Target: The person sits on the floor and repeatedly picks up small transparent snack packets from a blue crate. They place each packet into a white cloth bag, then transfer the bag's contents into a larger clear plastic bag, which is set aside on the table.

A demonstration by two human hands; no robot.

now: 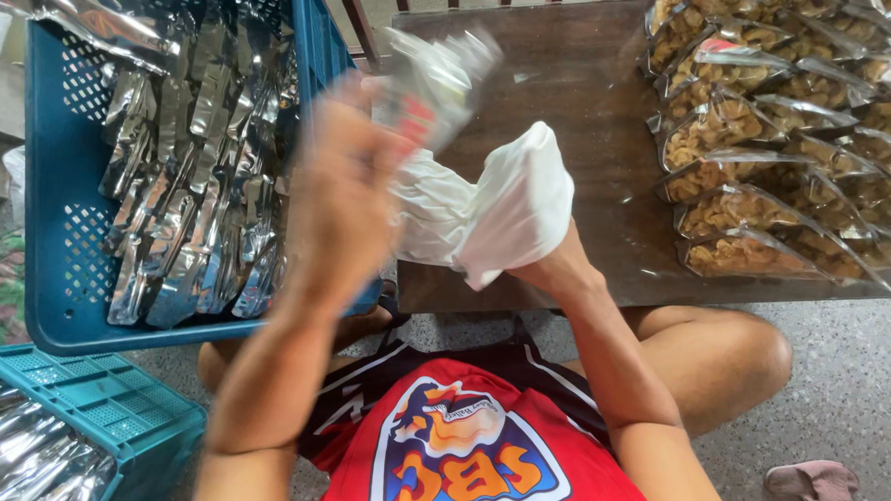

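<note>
My left hand [343, 191] is blurred by motion and grips a shiny foil packet [438, 80] held up in front of me. My right hand [555, 270] is mostly hidden under a white cloth [487, 207] that it holds bunched against the lower part of the packet. Both hands meet above the near edge of a dark wooden low table [572, 96].
A blue plastic crate [49, 263] on the left holds several upright foil packets. A teal crate [89, 390] with more foil sits at bottom left. Several clear bags of golden snacks [771, 144] lie in rows on the table's right. A pink slipper [811, 482] lies on the floor.
</note>
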